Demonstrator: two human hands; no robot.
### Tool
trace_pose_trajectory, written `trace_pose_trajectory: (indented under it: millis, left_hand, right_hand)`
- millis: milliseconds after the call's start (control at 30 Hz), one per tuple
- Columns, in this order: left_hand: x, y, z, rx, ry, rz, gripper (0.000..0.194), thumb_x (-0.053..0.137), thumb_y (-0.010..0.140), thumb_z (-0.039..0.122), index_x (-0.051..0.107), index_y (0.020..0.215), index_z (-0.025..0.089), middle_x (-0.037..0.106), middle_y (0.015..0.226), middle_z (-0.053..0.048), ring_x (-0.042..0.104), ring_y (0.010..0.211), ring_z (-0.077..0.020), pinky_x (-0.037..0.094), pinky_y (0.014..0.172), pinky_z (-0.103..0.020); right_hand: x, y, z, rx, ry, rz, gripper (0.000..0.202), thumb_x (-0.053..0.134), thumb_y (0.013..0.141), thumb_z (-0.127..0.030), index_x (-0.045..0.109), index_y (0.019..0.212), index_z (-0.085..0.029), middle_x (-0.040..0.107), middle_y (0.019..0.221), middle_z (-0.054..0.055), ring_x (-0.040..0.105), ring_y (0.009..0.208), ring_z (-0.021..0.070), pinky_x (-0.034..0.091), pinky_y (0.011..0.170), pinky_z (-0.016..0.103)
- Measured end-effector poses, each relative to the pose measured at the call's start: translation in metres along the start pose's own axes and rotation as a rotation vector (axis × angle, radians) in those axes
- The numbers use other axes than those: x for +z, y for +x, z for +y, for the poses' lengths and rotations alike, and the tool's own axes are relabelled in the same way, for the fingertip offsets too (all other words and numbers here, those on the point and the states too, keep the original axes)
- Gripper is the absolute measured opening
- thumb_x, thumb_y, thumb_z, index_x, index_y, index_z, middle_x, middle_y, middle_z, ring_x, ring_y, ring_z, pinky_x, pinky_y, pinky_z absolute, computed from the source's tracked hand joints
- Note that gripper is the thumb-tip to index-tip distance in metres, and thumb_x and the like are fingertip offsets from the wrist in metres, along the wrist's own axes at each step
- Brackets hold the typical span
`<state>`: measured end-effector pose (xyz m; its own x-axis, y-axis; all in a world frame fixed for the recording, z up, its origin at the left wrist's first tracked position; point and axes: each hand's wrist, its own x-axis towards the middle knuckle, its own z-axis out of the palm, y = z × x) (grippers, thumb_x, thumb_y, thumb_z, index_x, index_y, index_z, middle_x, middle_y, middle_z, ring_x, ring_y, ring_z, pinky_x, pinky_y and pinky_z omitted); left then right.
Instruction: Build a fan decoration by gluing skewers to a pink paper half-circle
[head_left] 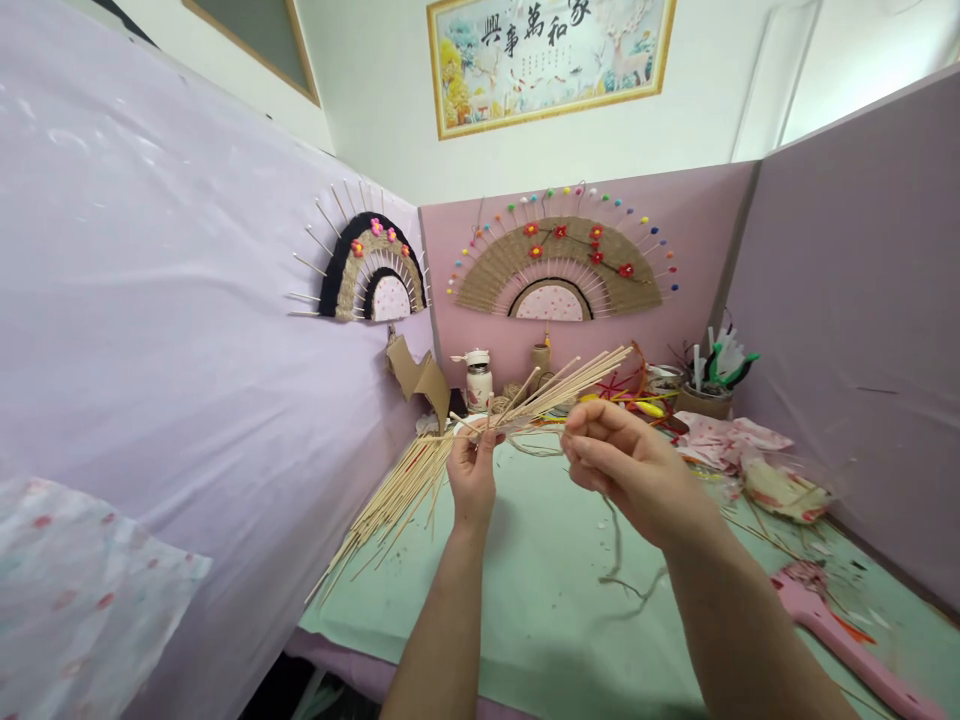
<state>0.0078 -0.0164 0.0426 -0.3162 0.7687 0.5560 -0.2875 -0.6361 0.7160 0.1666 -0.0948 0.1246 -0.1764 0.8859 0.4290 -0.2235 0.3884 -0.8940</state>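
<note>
Above the table, my left hand (472,480) is closed on the near end of a spread of thin wooden sticks (577,388). The sticks fan out to the right and upward from a pale piece at the fingers, mostly covered by the hand. My right hand (630,460) is level with it on the right, thumb and fingers pinched together on twine (534,442). A stretch of this twine runs between the two hands below the sticks. The loose twine tail (616,540) hangs from the right hand down to the green tabletop (547,620).
Loose sticks (390,505) lie at the left. Behind stand a white bottle (478,382) and bent cardboard (420,380). At right are a tool pot (705,402), patterned cloth (727,440) and a pink-handled tool (855,650). Two decorated fans (480,280) hang on the partitions.
</note>
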Motion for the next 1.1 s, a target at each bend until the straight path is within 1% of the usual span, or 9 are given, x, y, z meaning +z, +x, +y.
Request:
trace_pose_trajectory:
  millis: [200, 300, 433, 567, 667, 767, 867, 1000, 1100]
  left_hand:
    - [-0.001, -0.001, -0.002, 0.061, 0.176, -0.014, 0.032, 0.065, 0.084, 0.047, 0.07, 0.095, 0.017, 0.07, 0.094, -0.007, 0.065, 0.087, -0.0173, 0.054, 0.083, -0.032]
    - [0.0, -0.001, -0.005, 0.073, 0.225, -0.016, 0.034, 0.068, 0.08, 0.049, 0.071, 0.094, 0.018, 0.071, 0.095, -0.009, 0.066, 0.088, -0.02, 0.054, 0.081, -0.033]
    - [0.001, -0.002, -0.008, 0.078, 0.244, -0.009, 0.036, 0.07, 0.076, 0.051, 0.072, 0.093, 0.019, 0.072, 0.092, -0.009, 0.066, 0.084, -0.0213, 0.054, 0.075, -0.033]
    - [0.001, -0.003, -0.013, 0.096, 0.283, -0.027, 0.035, 0.069, 0.077, 0.05, 0.072, 0.095, 0.02, 0.072, 0.09, -0.008, 0.066, 0.081, -0.0206, 0.053, 0.072, -0.032]
    - [-0.002, -0.002, -0.017, 0.109, 0.313, -0.038, 0.033, 0.068, 0.08, 0.048, 0.072, 0.097, 0.02, 0.072, 0.091, -0.007, 0.066, 0.082, -0.0197, 0.053, 0.074, -0.031]
    - [-0.003, 0.0, -0.019, 0.104, 0.302, -0.035, 0.033, 0.066, 0.082, 0.047, 0.071, 0.097, 0.019, 0.071, 0.094, -0.008, 0.066, 0.082, -0.0183, 0.052, 0.078, -0.032]
    - [-0.004, 0.001, -0.016, 0.1, 0.28, 0.0, 0.033, 0.066, 0.081, 0.048, 0.071, 0.094, 0.018, 0.07, 0.095, -0.007, 0.066, 0.085, -0.0178, 0.052, 0.08, -0.031]
    - [-0.003, 0.002, -0.012, 0.065, 0.227, 0.064, 0.034, 0.067, 0.08, 0.048, 0.07, 0.095, 0.017, 0.07, 0.092, -0.005, 0.066, 0.084, -0.0167, 0.053, 0.081, -0.031]
    - [-0.003, 0.003, -0.013, 0.022, 0.127, 0.121, 0.034, 0.069, 0.079, 0.048, 0.068, 0.095, 0.017, 0.068, 0.086, -0.003, 0.066, 0.08, -0.0148, 0.055, 0.081, -0.031]
  right_hand:
    - [-0.012, -0.024, -0.02, -0.208, -0.335, 0.191, 0.012, 0.068, 0.082, -0.033, 0.064, 0.086, -0.023, 0.058, 0.069, 0.001, 0.048, 0.056, 0.0109, 0.035, 0.044, 0.022]
    - [-0.011, -0.03, -0.027, -0.305, -0.409, 0.256, 0.007, 0.065, 0.084, -0.031, 0.067, 0.087, -0.025, 0.063, 0.073, 0.003, 0.047, 0.053, 0.011, 0.034, 0.041, 0.023]
    - [-0.009, -0.032, -0.029, -0.378, -0.482, 0.291, 0.013, 0.059, 0.09, -0.03, 0.068, 0.096, -0.025, 0.068, 0.083, 0.004, 0.046, 0.052, 0.0101, 0.036, 0.041, 0.024]
    - [-0.01, -0.03, -0.027, -0.42, -0.473, 0.28, 0.017, 0.058, 0.091, -0.029, 0.069, 0.103, -0.026, 0.069, 0.088, 0.003, 0.046, 0.051, 0.0085, 0.037, 0.041, 0.024]
    - [-0.012, -0.024, -0.023, -0.432, -0.384, 0.336, 0.025, 0.056, 0.091, -0.028, 0.066, 0.114, -0.029, 0.069, 0.102, 0.003, 0.046, 0.049, 0.0072, 0.04, 0.042, 0.024]
    - [-0.016, -0.016, -0.019, -0.388, -0.337, 0.393, 0.032, 0.056, 0.09, -0.029, 0.063, 0.121, -0.029, 0.068, 0.113, 0.006, 0.047, 0.049, 0.0067, 0.043, 0.043, 0.025]
    - [-0.019, -0.011, -0.016, -0.349, -0.339, 0.442, 0.031, 0.062, 0.086, -0.03, 0.067, 0.116, -0.026, 0.071, 0.104, 0.006, 0.048, 0.049, 0.0074, 0.044, 0.042, 0.024]
    - [-0.018, -0.011, -0.016, -0.397, -0.416, 0.565, 0.025, 0.065, 0.085, -0.031, 0.071, 0.108, -0.024, 0.071, 0.084, 0.004, 0.05, 0.052, 0.0101, 0.042, 0.042, 0.023]
    - [-0.017, -0.011, -0.015, -0.378, -0.479, 0.551, 0.017, 0.067, 0.084, -0.032, 0.073, 0.097, -0.023, 0.069, 0.076, 0.003, 0.051, 0.053, 0.0108, 0.038, 0.042, 0.023]
